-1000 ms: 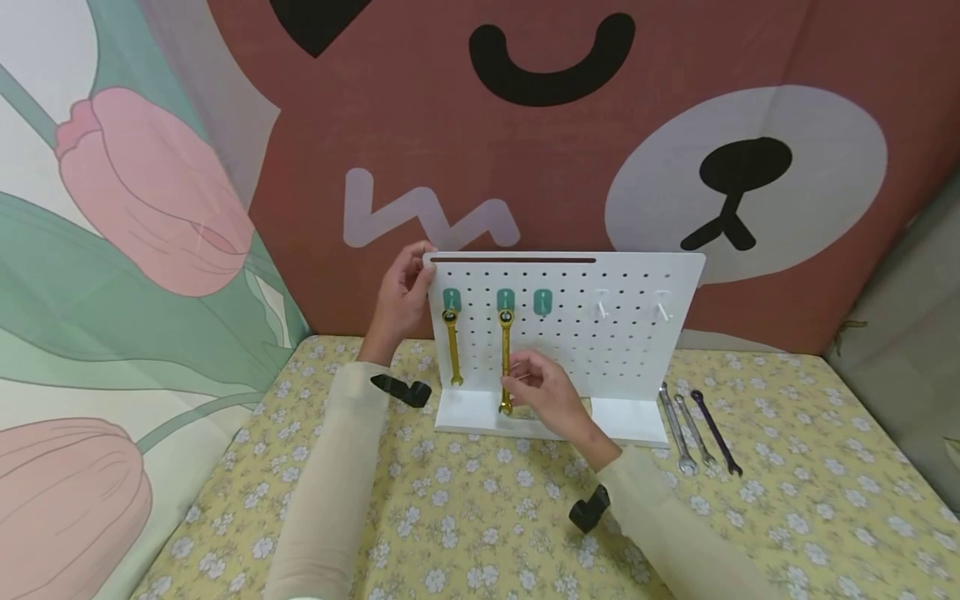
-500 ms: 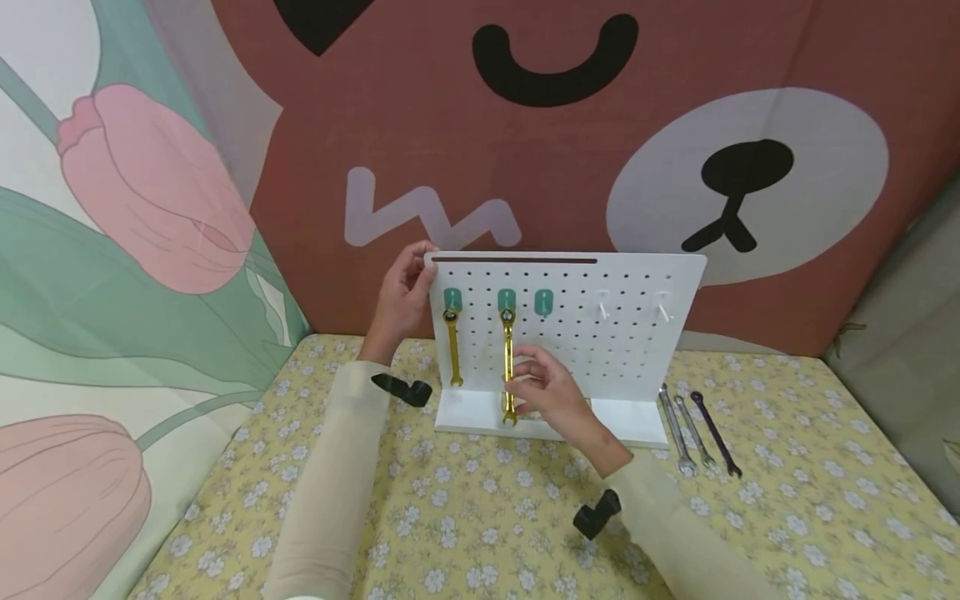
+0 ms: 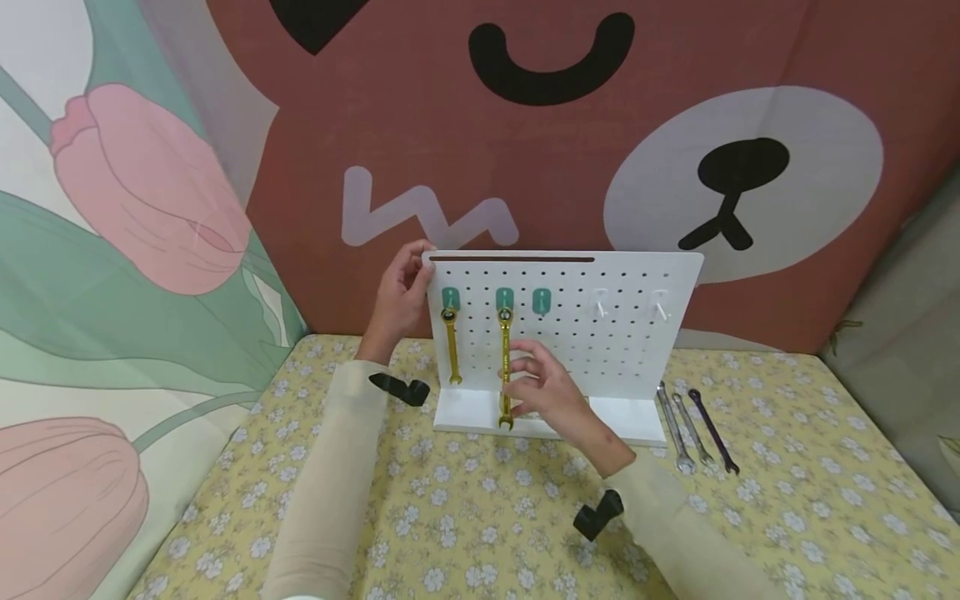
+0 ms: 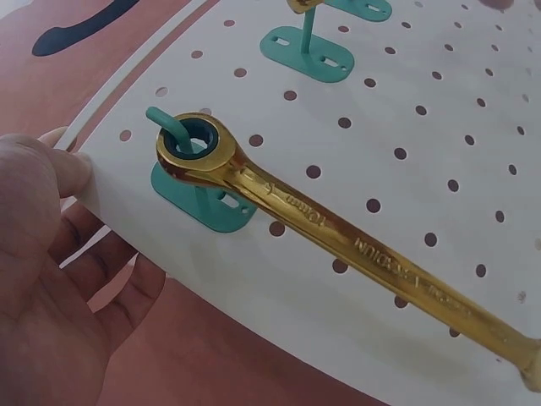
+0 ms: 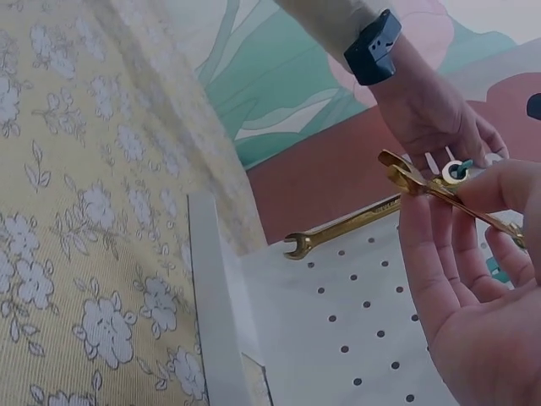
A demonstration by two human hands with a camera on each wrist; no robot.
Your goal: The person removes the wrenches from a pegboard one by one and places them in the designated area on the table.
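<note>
My left hand (image 3: 400, 292) grips the upper left edge of a white pegboard (image 3: 622, 354), thumb in front and fingers behind. From the leftmost green hook (image 4: 203, 194) a gold ratcheting wrench (image 4: 338, 245) hangs by its ring end. A second gold wrench (image 3: 506, 358) hangs upright, its ring end at the second green hook (image 3: 505, 298). My right hand (image 3: 551, 387) pinches this second wrench along its lower shaft between thumb and fingers. Its open-jaw end (image 5: 401, 173) sticks out past the fingertips in the right wrist view.
A third green hook (image 3: 542, 301) and two white hooks (image 3: 601, 304) hold nothing. Two silver wrenches (image 3: 677, 429) and a dark purple wrench (image 3: 714, 431) lie right of the board on the flowered tablecloth (image 3: 450, 517). A printed cloth backdrop (image 3: 555, 167) stands behind.
The lower end of the second gold wrench has swung slightly forward from the board, together with my right hand. My left hand has stayed on the board's edge.
</note>
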